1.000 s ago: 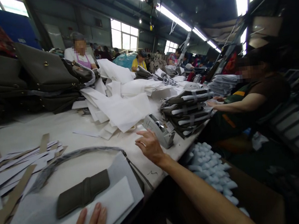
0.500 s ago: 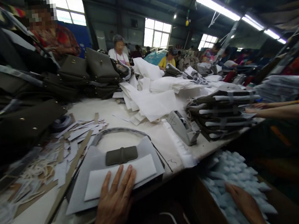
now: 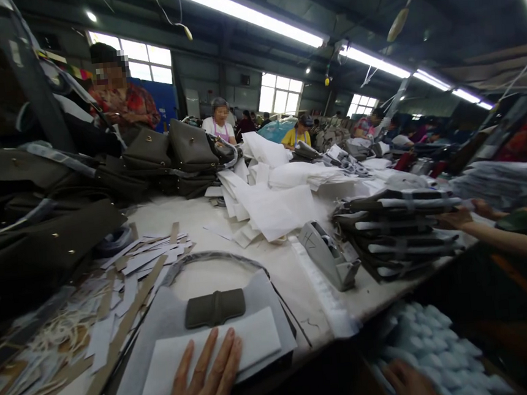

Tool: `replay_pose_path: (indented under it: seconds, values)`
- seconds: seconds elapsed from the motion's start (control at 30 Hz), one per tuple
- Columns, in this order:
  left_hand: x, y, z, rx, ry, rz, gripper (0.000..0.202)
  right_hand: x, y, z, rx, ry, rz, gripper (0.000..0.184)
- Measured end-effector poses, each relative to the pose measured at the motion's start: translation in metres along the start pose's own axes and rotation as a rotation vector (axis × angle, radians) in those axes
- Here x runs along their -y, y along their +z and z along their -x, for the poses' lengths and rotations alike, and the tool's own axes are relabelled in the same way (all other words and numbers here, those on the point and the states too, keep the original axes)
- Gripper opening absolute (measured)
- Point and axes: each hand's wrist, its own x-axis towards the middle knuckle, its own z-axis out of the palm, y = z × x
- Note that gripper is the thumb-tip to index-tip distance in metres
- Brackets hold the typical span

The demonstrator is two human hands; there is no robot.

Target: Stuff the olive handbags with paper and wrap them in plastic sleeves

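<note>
My left hand (image 3: 207, 374) lies flat, fingers spread, on a folded white foam sheet (image 3: 257, 339). That sheet rests on a bag (image 3: 131, 369) covered with pale grey sheeting. Just above the foam is the bag's olive tab (image 3: 215, 308), and its plastic-wrapped handle (image 3: 213, 257) arches toward the back. Down at the lower right, my right hand (image 3: 411, 384) reaches to a heap of pale blue puffy pieces (image 3: 435, 342) below the table edge. Its fingers are hidden and blurred, so whether it grips a piece does not show.
A grey tape dispenser (image 3: 328, 256) stands right of the bag, before stacked olive bags (image 3: 395, 229) that a co-worker's hands (image 3: 461, 217) touch. Paper strips and cords (image 3: 135, 264) litter the left. White sheets (image 3: 277, 202) and more olive bags (image 3: 189, 145) are piled behind.
The view has tilted up, so the table sits lower in it. My right hand appears lower at the blue pieces' near side; my left stays on the foam. The co-worker's second hand now shows.
</note>
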Motion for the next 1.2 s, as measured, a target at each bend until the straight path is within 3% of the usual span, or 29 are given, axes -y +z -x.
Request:
replay_pose_path:
  seconds: [0.07,0.13,0.23,0.33,0.4,0.6,0.83,0.93,1.1,1.2]
  values:
    - [0.0,0.0,0.001,0.024,-0.008,0.001,0.056,0.029,-0.011,-0.006,-0.006,-0.05,-0.066,0.042]
    - [0.0,-0.001,0.001,0.032,0.006,-0.005,0.058,0.06,-0.019,-0.009,-0.103,-0.166,-0.089,0.041]
    - [0.0,-0.002,0.001,0.019,0.03,-0.024,0.055,0.098,-0.021,-0.014,-0.202,-0.495,-0.113,0.031]
    - [0.001,-0.002,0.001,0.002,0.035,-0.042,0.049,0.117,-0.012,-0.024,-0.23,-0.745,-0.096,0.029]
    - [0.001,-0.001,0.001,0.0,0.046,-0.055,0.045,0.118,-0.004,-0.031,-0.205,-0.818,-0.068,0.029]
    - [0.002,-0.002,0.003,0.078,0.073,-0.151,0.044,0.102,0.005,-0.045,-0.12,-0.747,-0.137,0.016]
    - [-0.008,-0.001,-0.01,0.241,0.124,-0.296,0.043,0.096,-0.011,-0.054,0.052,-0.649,-0.157,0.035]
    - [-0.007,-0.006,-0.021,0.343,0.175,-0.312,0.043,0.096,-0.018,-0.055,0.108,-0.62,-0.169,0.032]
    - [0.0,-0.022,-0.038,0.489,0.269,-0.311,0.048,0.104,-0.027,-0.053,0.125,-0.554,-0.192,0.027]
    - [-0.002,-0.026,-0.043,0.544,0.286,-0.315,0.05,0.115,-0.033,-0.056,0.067,-0.504,-0.181,0.027]
